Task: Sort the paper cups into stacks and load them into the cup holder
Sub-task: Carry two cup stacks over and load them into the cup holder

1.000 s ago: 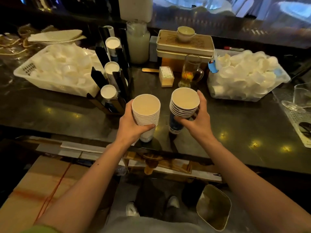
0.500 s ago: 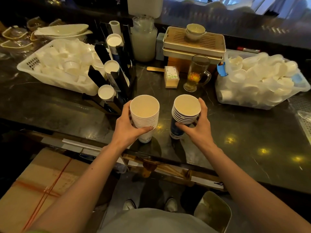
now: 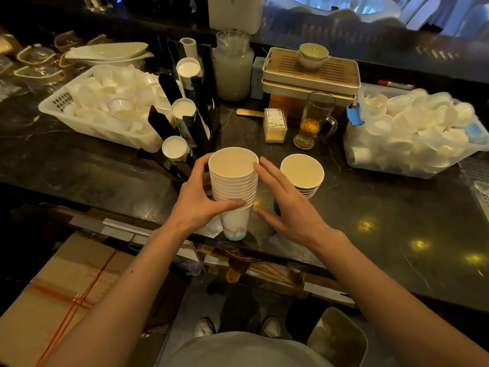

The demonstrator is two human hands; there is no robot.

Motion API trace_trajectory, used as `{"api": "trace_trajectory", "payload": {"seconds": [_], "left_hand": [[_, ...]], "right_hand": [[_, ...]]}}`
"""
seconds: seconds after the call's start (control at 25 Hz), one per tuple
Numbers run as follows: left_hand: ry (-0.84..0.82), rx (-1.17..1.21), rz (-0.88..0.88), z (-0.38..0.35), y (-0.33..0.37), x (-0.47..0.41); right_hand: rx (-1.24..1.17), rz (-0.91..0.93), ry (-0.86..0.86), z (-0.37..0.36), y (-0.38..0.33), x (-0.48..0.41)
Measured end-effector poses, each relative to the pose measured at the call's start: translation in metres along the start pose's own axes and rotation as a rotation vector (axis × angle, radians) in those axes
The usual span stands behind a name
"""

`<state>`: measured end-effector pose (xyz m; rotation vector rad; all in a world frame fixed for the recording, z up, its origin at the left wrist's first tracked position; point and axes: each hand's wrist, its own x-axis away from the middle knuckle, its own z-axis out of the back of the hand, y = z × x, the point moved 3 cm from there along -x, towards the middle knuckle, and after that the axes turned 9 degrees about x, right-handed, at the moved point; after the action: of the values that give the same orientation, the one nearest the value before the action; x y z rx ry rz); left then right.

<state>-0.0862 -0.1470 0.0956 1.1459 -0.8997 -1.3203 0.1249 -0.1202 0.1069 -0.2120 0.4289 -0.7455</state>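
Note:
My left hand (image 3: 197,197) grips a tall stack of white paper cups (image 3: 234,189) standing at the counter's near edge. My right hand (image 3: 285,207) is open, fingers spread, its fingertips against the right side of that stack. A second, shorter stack of cups (image 3: 303,176) stands free on the counter just right of my right hand. The black cup holder (image 3: 185,120) stands behind my left hand, slanted, with three tubes showing white cup stacks.
A white basket of loose cups (image 3: 105,107) sits at the left, a clear bin of cups (image 3: 412,133) at the right. A glass mug of tea (image 3: 315,120), a small box (image 3: 275,125), a jar (image 3: 232,67) and stacked trays (image 3: 312,75) stand behind.
My right hand let go of the shorter stack, which now stands alone, and moved left to the stack held by my left hand. The camera view shifted slightly.

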Motion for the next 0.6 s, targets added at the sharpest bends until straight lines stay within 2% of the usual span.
{"api": "trace_trajectory", "payload": {"seconds": [0.12,0.28,0.44,0.6], "left_hand": [[-0.018,0.039,-0.004,0.010,0.006,0.003],[-0.051,0.078,-0.008,0.020,0.013,0.008],[-0.168,0.084,-0.015,0.035,0.019,0.011],[-0.245,0.105,0.025,0.061,0.027,0.013]], "right_hand": [[-0.088,0.012,-0.048,-0.006,-0.003,-0.011],[-0.274,0.036,-0.027,-0.009,-0.007,-0.024],[-0.478,0.040,-0.015,-0.004,-0.011,-0.035],[-0.615,-0.018,-0.092,-0.001,-0.019,-0.053]]}}
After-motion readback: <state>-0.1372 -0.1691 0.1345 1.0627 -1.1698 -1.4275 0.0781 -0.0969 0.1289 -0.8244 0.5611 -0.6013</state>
